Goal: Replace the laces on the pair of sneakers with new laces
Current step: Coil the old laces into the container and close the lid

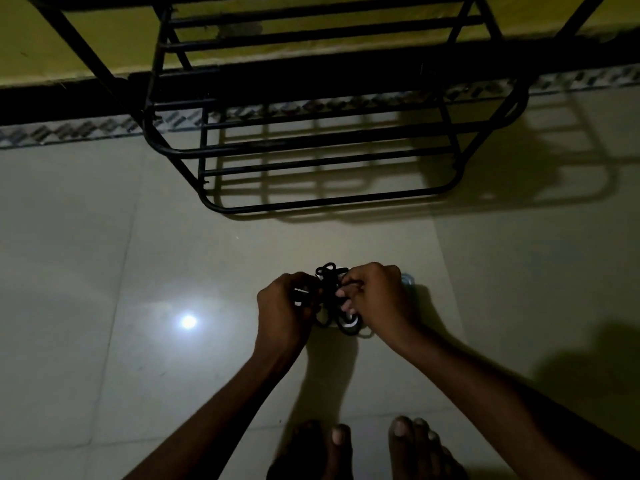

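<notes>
Left hand (282,306), right hand (379,296), forearms (221,403) and feet (419,448) are all bare.

Black metal rack (322,140) on tiled floor (104,271)

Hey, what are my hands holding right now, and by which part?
A tangled bundle of black laces. The left hand grips its left side, the right hand pinches its right side.

I see glossy, smooth floor tiles (104,271) left of my left hand (284,306) — they mirror a bright light. The laces (329,275) between it and my right hand (377,296) look like matt cloth cord. Beyond both, the rack (311,202) — dark, smooth metal bars.
</notes>
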The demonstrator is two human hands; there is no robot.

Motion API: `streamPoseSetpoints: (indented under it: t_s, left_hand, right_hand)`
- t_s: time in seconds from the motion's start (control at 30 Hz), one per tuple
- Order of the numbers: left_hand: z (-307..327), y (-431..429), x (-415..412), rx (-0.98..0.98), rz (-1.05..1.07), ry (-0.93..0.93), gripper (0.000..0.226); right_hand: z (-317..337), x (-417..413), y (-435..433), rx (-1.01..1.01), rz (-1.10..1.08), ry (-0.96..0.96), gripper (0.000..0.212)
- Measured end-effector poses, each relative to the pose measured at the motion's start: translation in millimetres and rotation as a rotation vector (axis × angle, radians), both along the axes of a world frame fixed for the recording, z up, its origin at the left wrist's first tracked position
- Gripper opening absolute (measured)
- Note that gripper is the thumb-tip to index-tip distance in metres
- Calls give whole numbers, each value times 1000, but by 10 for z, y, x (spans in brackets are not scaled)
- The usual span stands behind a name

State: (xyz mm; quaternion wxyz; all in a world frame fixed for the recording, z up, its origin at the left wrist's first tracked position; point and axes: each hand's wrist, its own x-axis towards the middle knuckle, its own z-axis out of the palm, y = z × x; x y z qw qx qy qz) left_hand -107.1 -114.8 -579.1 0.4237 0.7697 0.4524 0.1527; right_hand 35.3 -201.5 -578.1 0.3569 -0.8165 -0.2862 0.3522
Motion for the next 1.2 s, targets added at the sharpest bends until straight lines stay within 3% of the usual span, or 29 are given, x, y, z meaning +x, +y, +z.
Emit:
streamPoseSetpoints:
  t_s: [0.13, 0.23, 0.43, 0.53, 0.63, 0.8, 0.9, 1.03, 1.2]
  left_hand:
    - [-21, -39, 32, 112, -28, 42, 28]
    - [-33, -49, 73, 141, -66, 56, 23]
    - [-27, -77, 142, 236, -221, 100, 14]
    - [-31, -99, 146, 248, -273, 98, 6]
    - [-24, -100, 123, 253, -280, 48, 17]
    - [-3, -142, -24, 147, -136, -41, 21]
    - [31, -172, -109, 17, -105, -61, 36]
    - [13, -131, -128, 42, -76, -24, 55]
    - [57, -78, 15, 84, -105, 24, 34]
  right_hand:
    - [-3, 5, -27, -17, 97, -159, 14]
    - [-13, 45, -33, -4, 141, -143, 9]
    - [-6, 174, -55, 43, 27, -282, 30]
    - [0, 247, 0, 122, 161, -266, 22]
    - [-32, 269, 65, 138, 335, -301, 12]
    - [-35, 241, 67, 60, 614, -517, 14]
    - [59, 200, 45, -54, 710, -608, 23]
    - [19, 208, 85, -131, 760, -639, 22]
    - [-102, 257, 79, -89, 799, -585, 24]
